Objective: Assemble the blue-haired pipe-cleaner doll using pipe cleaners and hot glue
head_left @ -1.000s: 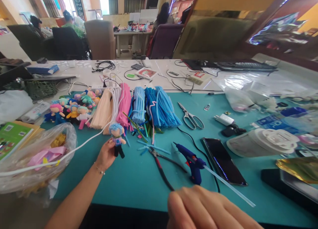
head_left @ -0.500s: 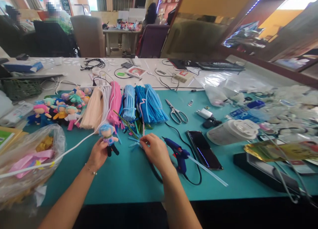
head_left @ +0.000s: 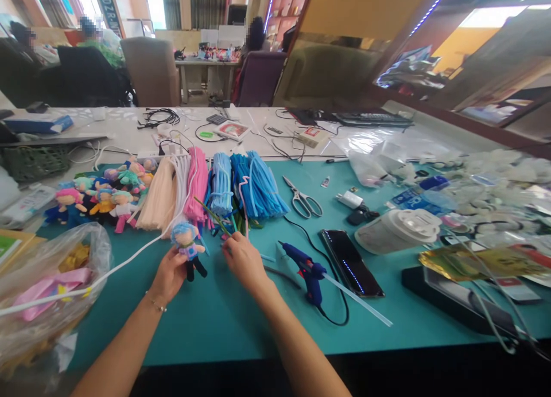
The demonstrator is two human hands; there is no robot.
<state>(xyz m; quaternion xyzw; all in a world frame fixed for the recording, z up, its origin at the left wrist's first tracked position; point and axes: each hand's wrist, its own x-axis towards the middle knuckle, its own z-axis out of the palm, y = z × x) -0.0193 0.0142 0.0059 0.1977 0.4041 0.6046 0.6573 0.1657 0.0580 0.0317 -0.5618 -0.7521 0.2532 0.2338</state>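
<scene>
My left hand [head_left: 171, 271] is closed around a small doll [head_left: 185, 242] with blue hair, a purple top and black legs, held upright over the green mat [head_left: 206, 322]. To its right, my right hand [head_left: 241, 260] has its fingertips pressed together at the mat, beside short loose pipe cleaner pieces; whatever lies between them is hidden. A light blue strip [head_left: 267, 259] and a black pipe cleaner [head_left: 284, 276] show just right of that hand. Behind both hands stand bundles of pipe cleaners: peach [head_left: 157, 196], pink [head_left: 198, 185], light blue [head_left: 221, 185] and darker blue [head_left: 262, 185].
Several finished dolls [head_left: 103, 196] lie at the left, near a plastic bag [head_left: 97, 242]. Rightward are scissors [head_left: 303, 197], a blue glue gun [head_left: 305, 265] with its cord, a phone [head_left: 353, 265] and a lidded cup [head_left: 396, 230]. A white cable [head_left: 142, 246] crosses the left side.
My right hand has moved left, away from the light blue and black pieces, toward the loose pipe cleaner bits. My left hand still holds the doll, and the view has shifted slightly.
</scene>
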